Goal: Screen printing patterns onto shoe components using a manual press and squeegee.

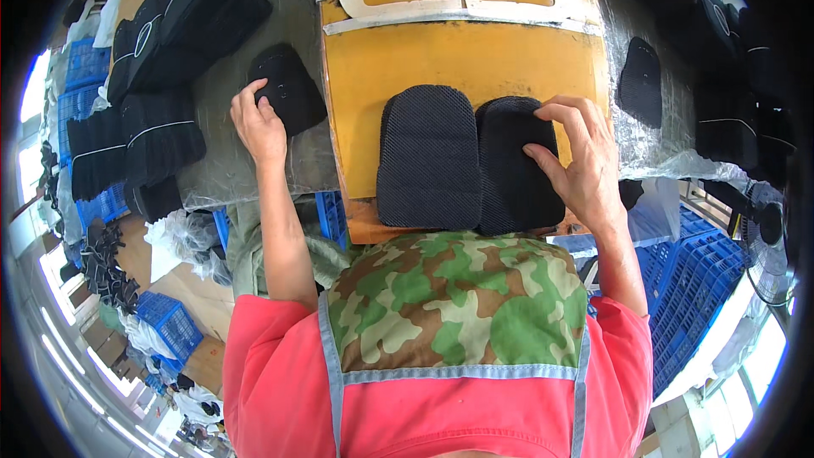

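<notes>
Head view: one black pad [511, 171] lies partly under the right hand [587, 159].

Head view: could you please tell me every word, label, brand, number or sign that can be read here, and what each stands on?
None can be read.
Black pads, yellow board and camouflage apron: no lettering visible.
White strips on the board: outlines, not letters.
Blue crates and background items: too small or blurred to tell.
</notes>
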`<state>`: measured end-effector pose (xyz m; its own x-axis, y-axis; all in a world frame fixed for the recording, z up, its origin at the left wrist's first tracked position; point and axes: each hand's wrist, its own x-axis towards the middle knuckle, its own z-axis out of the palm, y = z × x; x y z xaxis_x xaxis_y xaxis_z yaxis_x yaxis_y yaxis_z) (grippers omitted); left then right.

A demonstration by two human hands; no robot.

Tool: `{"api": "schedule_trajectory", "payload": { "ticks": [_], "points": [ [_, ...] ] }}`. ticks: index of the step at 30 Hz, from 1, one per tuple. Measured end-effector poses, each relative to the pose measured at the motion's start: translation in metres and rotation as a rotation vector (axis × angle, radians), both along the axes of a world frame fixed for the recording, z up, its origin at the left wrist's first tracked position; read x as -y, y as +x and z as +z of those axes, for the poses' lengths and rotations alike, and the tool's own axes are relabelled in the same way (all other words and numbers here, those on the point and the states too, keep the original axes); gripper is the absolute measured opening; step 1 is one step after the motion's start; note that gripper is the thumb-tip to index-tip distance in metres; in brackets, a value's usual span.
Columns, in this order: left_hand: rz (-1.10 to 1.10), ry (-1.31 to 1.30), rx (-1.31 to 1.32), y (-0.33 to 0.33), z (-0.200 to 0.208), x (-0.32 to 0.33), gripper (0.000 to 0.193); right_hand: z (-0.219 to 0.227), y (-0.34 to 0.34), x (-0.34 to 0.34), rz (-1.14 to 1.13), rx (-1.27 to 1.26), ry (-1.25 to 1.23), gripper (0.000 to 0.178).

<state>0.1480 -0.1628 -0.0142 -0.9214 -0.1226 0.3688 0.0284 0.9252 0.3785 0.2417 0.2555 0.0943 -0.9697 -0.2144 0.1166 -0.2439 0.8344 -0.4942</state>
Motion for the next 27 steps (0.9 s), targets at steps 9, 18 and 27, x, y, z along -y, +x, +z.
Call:
{"api": "schedule_trajectory", "payload": {
  "ticks": [9,18,27],
  "points": [
    [-0.630,0.491,0.194,0.037,0.095,-0.111,0.040,-0.008,0.002,-0.001,0.046,-0.151,0.058,0.041],
    [-0.767,0.523,0.420,0.058,0.080,-0.142,0.069,-0.014,-0.130,-0.030,-0.028,-0.116,-0.302,0.013],
    [-0.729,0.550,0.369,0.060,0.084,-0.150,0.055,-0.089,-0.268,-0.034,-0.123,-0.561,-0.019,0.030]
  ]
}}
